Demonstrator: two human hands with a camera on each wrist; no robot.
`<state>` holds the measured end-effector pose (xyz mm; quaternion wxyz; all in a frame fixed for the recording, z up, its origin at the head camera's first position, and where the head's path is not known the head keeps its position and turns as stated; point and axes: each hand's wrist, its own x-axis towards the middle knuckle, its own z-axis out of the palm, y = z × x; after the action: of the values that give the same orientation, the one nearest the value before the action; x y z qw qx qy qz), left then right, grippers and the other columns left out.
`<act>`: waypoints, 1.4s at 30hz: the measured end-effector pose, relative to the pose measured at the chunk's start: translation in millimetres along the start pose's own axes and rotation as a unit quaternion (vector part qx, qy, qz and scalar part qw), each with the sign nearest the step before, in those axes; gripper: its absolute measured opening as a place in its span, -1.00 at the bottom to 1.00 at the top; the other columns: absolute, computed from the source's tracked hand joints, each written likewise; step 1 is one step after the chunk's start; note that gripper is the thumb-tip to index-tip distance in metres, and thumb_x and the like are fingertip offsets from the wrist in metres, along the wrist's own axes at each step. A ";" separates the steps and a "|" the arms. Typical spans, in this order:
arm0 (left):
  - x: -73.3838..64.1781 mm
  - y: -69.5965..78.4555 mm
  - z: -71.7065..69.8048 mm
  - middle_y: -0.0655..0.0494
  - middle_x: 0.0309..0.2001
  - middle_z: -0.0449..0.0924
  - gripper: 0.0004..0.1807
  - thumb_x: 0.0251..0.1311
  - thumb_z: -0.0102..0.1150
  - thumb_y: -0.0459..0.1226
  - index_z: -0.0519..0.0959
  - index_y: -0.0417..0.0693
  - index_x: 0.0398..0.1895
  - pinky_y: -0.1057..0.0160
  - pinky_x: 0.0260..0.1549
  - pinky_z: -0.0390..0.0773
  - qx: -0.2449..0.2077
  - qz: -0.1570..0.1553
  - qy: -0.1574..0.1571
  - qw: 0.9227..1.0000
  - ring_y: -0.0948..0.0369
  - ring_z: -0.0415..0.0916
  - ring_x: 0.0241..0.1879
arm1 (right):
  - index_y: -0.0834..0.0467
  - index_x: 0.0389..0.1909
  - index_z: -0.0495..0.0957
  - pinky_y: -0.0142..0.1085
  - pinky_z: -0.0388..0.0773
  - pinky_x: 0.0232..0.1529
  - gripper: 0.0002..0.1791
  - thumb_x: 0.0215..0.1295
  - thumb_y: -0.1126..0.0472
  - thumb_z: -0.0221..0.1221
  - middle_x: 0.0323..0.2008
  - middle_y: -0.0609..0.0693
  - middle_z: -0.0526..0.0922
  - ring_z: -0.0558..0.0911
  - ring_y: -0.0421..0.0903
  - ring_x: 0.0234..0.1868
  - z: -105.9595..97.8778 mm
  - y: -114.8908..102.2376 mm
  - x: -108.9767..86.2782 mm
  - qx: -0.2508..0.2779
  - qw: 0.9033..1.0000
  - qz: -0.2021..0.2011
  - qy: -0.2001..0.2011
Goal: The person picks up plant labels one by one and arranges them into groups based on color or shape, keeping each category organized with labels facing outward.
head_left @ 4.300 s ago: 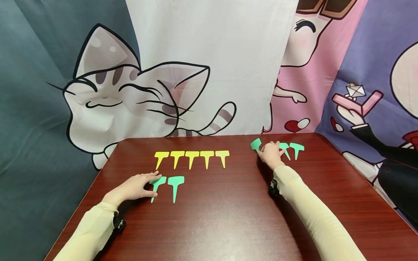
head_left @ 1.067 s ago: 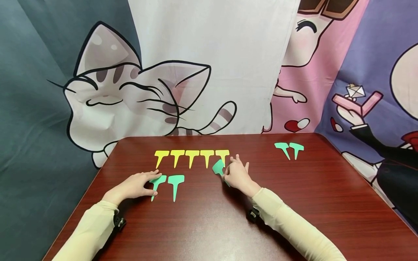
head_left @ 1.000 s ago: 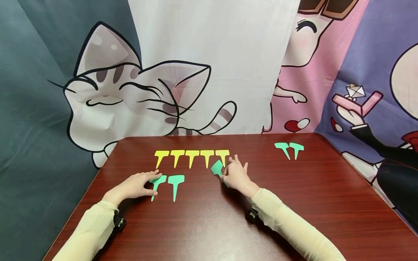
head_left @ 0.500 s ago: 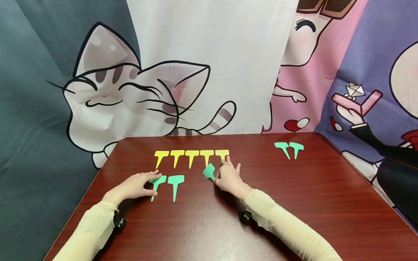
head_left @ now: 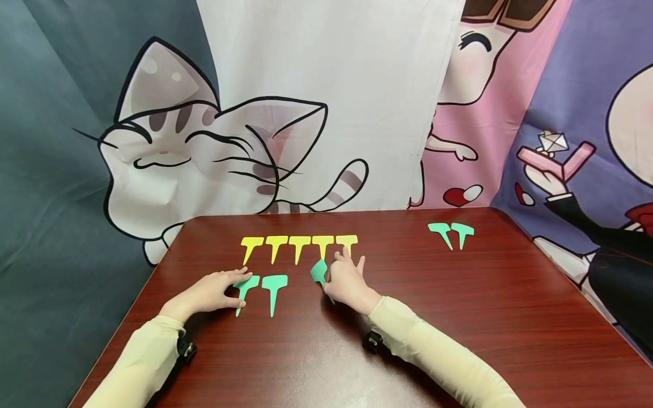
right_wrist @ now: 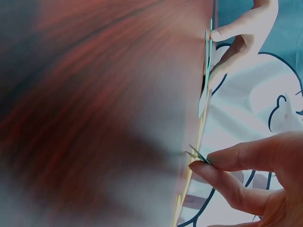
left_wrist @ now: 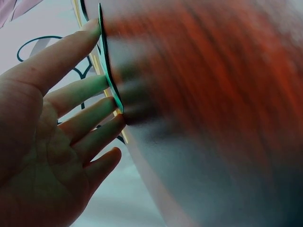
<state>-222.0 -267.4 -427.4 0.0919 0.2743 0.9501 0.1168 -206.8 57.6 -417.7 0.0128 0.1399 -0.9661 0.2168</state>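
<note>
My right hand pinches a green T-shaped plant label between thumb and forefinger, its head tilted up to the left. In the right wrist view this pinched label shows edge-on between the fingertips. My left hand rests on another green label lying on the table, thumb at its stem and fingers at its head. The left wrist view shows those fingers extended along the label's edge. Just right of it lies a second green label, stem toward me.
A row of several yellow plant labels lies behind the green ones; my right fingers overlap the rightmost yellow label. Two more green labels lie at the back right of the brown table. A cartoon-printed cloth hangs behind.
My right hand picked a green label from the back-right group and carried it left and toward me, now near the green row. My left hand has stayed in place.
</note>
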 end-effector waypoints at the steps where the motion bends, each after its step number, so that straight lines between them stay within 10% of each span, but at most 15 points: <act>1: -0.1 -0.2 0.1 -0.17 0.37 0.26 -0.21 0.08 0.28 0.06 0.34 -0.10 0.35 -0.25 0.16 0.29 0.000 -0.001 0.000 1.000 -0.23 0.22 0.31 | 0.05 -0.82 0.54 0.45 -0.20 0.25 -0.76 -0.06 0.29 0.25 0.24 0.31 0.42 0.07 0.26 0.45 0.3 -1.6 0.3 -0.003 1.000 0.002 -0.001; 42: -0.2 -0.7 0.5 -0.18 0.36 0.27 -0.22 0.08 0.28 0.04 0.35 -0.11 0.34 -0.26 0.16 0.27 -0.001 0.003 0.002 1.000 -0.23 0.23 0.31 | 0.02 -0.82 0.44 0.31 -0.12 0.34 -0.70 -0.02 0.12 0.27 0.22 0.15 0.48 0.15 0.17 0.44 24.2 -52.8 4.2 -0.119 0.991 0.031 -0.043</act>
<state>-222.0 -268.1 -428.0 0.0897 0.2766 0.9494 0.1187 -195.4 0.5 -417.3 -0.0191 0.1169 -0.9885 0.0941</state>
